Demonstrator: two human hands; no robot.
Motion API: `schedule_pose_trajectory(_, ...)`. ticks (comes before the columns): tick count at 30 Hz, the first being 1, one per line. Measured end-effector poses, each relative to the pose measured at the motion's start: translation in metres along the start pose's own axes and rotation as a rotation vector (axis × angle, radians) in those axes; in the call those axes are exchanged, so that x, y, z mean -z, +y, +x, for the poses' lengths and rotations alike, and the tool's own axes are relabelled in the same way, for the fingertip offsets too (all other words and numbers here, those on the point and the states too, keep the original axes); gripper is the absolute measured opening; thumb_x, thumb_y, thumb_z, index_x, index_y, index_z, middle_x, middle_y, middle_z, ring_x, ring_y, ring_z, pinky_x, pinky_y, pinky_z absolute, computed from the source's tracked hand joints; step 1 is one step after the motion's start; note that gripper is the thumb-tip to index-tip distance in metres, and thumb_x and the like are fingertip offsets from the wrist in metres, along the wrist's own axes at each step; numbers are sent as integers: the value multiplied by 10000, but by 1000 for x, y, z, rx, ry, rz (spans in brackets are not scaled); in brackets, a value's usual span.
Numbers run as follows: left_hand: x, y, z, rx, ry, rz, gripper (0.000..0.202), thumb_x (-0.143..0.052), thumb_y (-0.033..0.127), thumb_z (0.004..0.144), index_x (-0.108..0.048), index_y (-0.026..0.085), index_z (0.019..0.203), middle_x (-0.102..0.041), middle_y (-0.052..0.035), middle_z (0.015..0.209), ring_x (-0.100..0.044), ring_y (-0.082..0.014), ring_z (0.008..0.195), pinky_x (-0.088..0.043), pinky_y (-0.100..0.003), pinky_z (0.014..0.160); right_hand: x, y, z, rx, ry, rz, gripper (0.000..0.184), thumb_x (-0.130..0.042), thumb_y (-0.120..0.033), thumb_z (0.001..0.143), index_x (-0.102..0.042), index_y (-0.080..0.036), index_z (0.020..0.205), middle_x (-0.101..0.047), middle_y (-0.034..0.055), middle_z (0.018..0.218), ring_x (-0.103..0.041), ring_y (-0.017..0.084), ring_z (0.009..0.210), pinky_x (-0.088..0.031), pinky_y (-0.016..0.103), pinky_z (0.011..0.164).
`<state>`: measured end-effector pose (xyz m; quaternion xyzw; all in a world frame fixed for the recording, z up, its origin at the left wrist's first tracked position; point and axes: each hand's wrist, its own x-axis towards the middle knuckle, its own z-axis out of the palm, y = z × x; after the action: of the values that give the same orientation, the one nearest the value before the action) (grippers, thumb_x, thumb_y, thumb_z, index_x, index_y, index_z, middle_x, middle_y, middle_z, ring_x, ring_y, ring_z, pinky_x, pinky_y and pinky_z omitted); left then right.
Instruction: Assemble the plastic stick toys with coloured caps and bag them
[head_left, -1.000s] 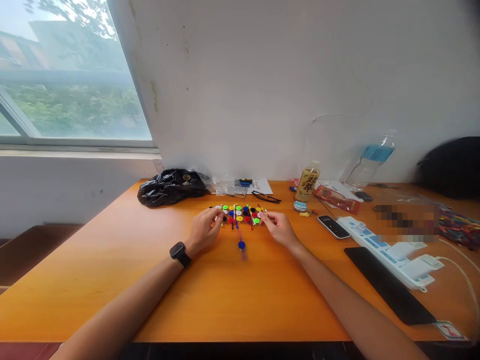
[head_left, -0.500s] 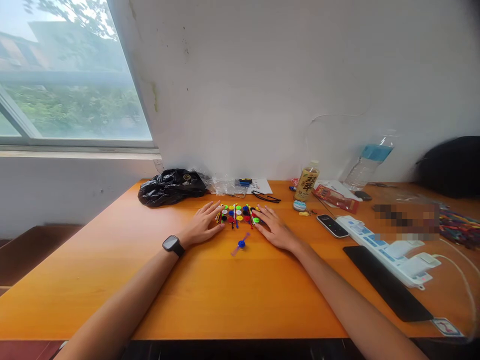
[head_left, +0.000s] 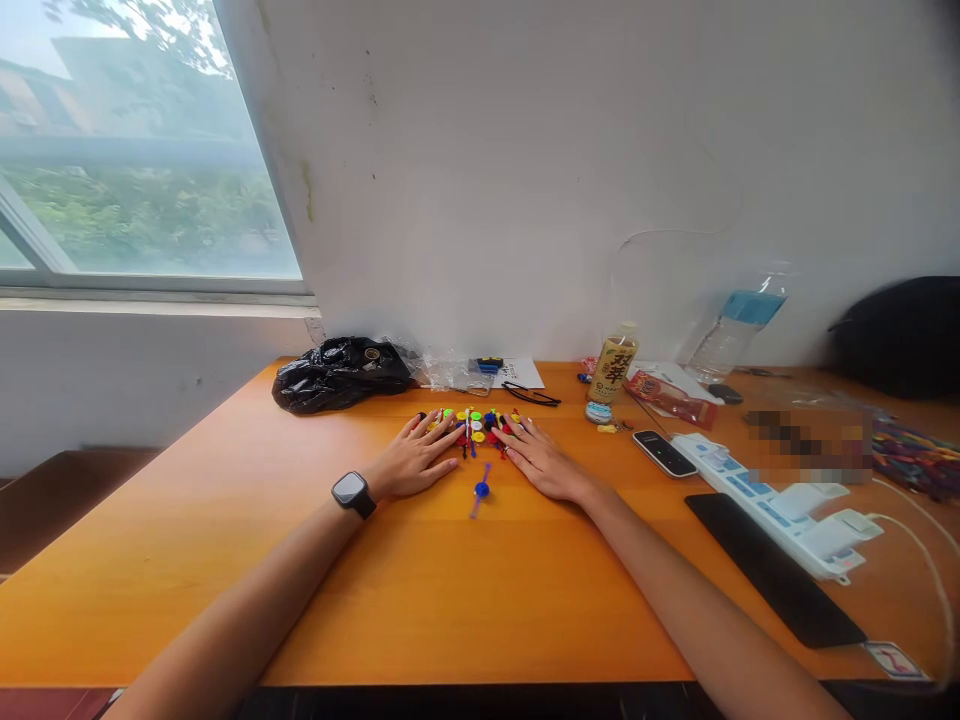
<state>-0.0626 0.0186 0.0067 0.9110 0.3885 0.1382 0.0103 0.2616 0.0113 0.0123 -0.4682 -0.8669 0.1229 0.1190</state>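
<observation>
Near the middle of the table lies a cluster of small round coloured pieces [head_left: 478, 426], with thin coloured sticks among them. My left hand [head_left: 415, 457], below a black watch [head_left: 350, 490], rests flat with fingers spread over the cluster's left side. Over its right side lies my right hand [head_left: 546, 460], palm down and fingers outstretched. Both hands hide part of the pieces. In front of the cluster, between my hands, sits a blue round piece [head_left: 482, 490] with a purple strip across it, touched by neither hand.
A black plastic bag [head_left: 341, 375] and clear wrapping [head_left: 450, 368] lie at the back. Black glasses [head_left: 531, 394] are behind the cluster. To the right stand a drink bottle [head_left: 613, 362], a phone-like device [head_left: 664, 453], a power strip [head_left: 765, 505] and a black slab [head_left: 772, 570].
My left hand has slid right, further over the coloured pieces. My right hand has shifted slightly left and covers more of them. The purple strip has turned more upright.
</observation>
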Motion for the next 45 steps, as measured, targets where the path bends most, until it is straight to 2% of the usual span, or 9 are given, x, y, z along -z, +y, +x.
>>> schedule_pose_trajectory(8,-2,2,4,41,16,-18,707,-361,673,1058,-167,413,1685,-182,-11,1760,-139,-363,1628,-123,-591,1304,1,-3,5,-27,13,-27,559,-271,-490,1120,-304,-376,1667,-77,-32,1769,-71,271,1639,-130,532,1332)
schedule_pose_trajectory(13,7,6,1,-10,9,-37,629,-377,635,1069,-229,475,1659,-178,20,1761,-118,-391,1627,-125,-651,1284,1,-7,0,42,34,-37,534,-295,-476,1120,-314,-432,1651,-96,-65,1762,-56,273,1641,-115,564,1328)
schedule_pose_trajectory(16,11,5,0,-17,-12,-47,613,-383,629,1071,-254,480,1651,-200,21,1755,-135,-392,1624,-139,-667,1276,0,-8,-1,72,26,-56,530,-308,-464,1118,-333,-428,1646,-115,-73,1757,-67,273,1641,-89,559,1333)
schedule_pose_trajectory(23,12,-3,2,-47,6,-83,600,-437,622,1059,-313,483,1630,-290,14,1727,-192,-366,1617,-164,-644,1282,-6,-13,4,45,37,-87,556,-303,-435,1113,-276,-413,1668,-133,-61,1757,-97,292,1638,-106,582,1325)
schedule_pose_trajectory(27,18,1,3,-24,46,-94,648,-492,610,1041,-339,419,1640,-349,-50,1706,-287,-374,1580,-241,-635,1261,-6,-15,4,29,40,-93,561,-285,-443,1116,-241,-421,1675,-117,-60,1761,-77,296,1640,-96,599,1319)
schedule_pose_trajectory(31,24,6,3,-19,139,-89,561,-563,538,1027,-498,387,1564,-460,-75,1638,-399,-358,1509,-321,-610,1232,-3,-17,2,60,25,-86,535,-291,-447,1118,-283,-465,1653,-70,-93,1762,-68,296,1641,-55,609,1316)
schedule_pose_trajectory(35,23,7,5,-72,142,-79,494,-589,523,1012,-581,410,1493,-560,-53,1557,-433,-348,1476,-326,-617,1223,-2,-19,2,73,15,-79,515,-307,-462,1116,-343,-481,1629,-42,-103,1761,-61,313,1640,-26,626,1309)
schedule_pose_trajectory(41,17,6,5,-26,165,-57,608,-585,563,1004,-489,375,1574,-516,-75,1598,-395,-376,1496,-300,-634,1231,-4,-20,4,24,5,-71,516,-304,-495,1113,-341,-487,1628,-35,-93,1765,-16,331,1640,-13,656,1295)
schedule_pose_trajectory(45,19,10,5,-49,171,-70,541,-585,538,1012,-532,410,1536,-525,-57,1587,-416,-361,1481,-320,-610,1229,-4,-21,4,14,11,-74,520,-300,-496,1114,-333,-479,1633,-17,-85,1767,3,331,1639,-9,665,1289)
